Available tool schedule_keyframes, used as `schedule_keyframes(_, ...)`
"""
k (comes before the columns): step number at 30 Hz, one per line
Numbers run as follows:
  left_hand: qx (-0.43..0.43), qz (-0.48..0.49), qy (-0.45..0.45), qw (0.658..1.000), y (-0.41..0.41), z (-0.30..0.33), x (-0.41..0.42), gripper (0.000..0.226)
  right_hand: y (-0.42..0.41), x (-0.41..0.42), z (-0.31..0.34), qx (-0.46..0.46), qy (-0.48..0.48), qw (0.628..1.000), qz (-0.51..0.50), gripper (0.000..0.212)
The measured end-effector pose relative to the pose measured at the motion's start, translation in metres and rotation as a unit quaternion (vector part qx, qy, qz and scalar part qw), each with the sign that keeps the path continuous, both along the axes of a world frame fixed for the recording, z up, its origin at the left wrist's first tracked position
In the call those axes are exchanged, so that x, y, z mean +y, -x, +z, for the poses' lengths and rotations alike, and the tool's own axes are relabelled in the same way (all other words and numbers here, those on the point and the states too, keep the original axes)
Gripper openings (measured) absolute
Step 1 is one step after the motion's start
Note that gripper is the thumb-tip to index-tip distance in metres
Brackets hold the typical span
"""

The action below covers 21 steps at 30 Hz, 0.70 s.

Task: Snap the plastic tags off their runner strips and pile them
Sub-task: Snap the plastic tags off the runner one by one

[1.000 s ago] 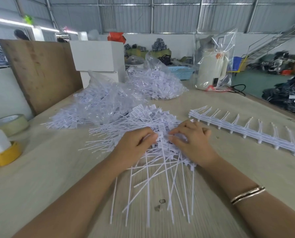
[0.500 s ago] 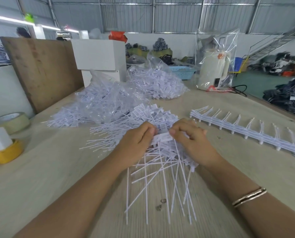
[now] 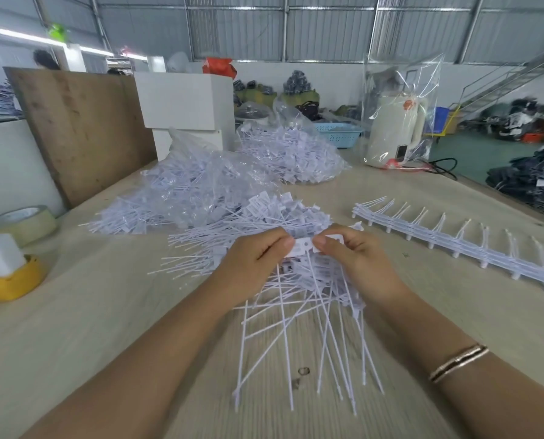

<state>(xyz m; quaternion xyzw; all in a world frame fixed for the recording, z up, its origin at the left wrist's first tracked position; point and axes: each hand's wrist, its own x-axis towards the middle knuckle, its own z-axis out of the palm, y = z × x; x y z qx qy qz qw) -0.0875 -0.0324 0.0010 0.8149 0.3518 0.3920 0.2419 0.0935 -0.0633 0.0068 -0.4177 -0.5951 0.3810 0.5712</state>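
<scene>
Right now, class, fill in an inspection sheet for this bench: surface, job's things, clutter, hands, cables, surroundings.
Surface: pale wooden table, bare in places.
Job's things: held tags; loose pile of tags behind the hands; empty runner strips at right; two clear bags of tags.
Clutter: tape roll, yellow tape roll, bagged kettle, blue basket.
Hands: left hand and right hand each pinch the tags with their fingers.
Cables: black cable beside the kettle.
Surroundings: warehouse, wooden board, white box.

You are in a factory hall: grey corrugated metal walls (image 3: 327, 30), a long pale wooden worktable (image 3: 74, 312), dark bundled goods (image 3: 524, 182).
</scene>
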Motion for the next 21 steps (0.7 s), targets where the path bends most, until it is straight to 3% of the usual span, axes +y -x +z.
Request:
schedule_keyframes(4,-0.054,0.001,0.025,0.998,-0.007,-0.006,-0.001,0.029,0.004,-0.007,-0.003,0.070,0.014,0.997,0.010,0.022)
schedule_keyframes(6,-0.115,0.026,0.059,0.991,-0.005,-0.007,0.001,0.028,-0.005,-0.005,-0.002,0.101,0.019,0.991,-0.088,0.024)
schedule_keyframes(8,-0.180,0.056,0.086,0.978,0.001,-0.006,0.005,0.028,-0.021,0.000,0.000,0.084,-0.005,0.983,-0.164,0.029)
schedule_keyframes(10,-0.170,0.051,0.074,0.981,0.006,-0.006,0.007,0.037,-0.024,0.003,0.000,0.039,-0.001,0.986,-0.162,0.027)
schedule_keyframes(12,-0.118,0.030,0.044,0.992,0.006,-0.007,0.006,0.041,-0.021,0.009,-0.007,-0.096,-0.002,0.981,-0.167,0.022)
schedule_keyframes(15,-0.060,0.027,0.011,0.998,0.005,-0.005,0.003,0.024,-0.014,0.017,-0.015,-0.409,-0.036,0.885,-0.217,0.010)
schedule_keyframes(16,-0.044,0.028,0.008,0.999,0.005,-0.005,0.002,0.017,-0.014,0.017,-0.016,-0.456,-0.033,0.860,-0.226,0.024)
schedule_keyframes(18,-0.013,0.035,0.008,0.999,0.003,-0.005,0.000,0.012,-0.013,0.016,-0.016,-0.439,-0.058,0.862,-0.246,0.038)
schedule_keyframes(21,0.040,0.039,-0.008,0.998,-0.003,-0.005,-0.003,0.014,-0.005,0.007,-0.008,-0.310,-0.112,0.928,-0.172,0.029)
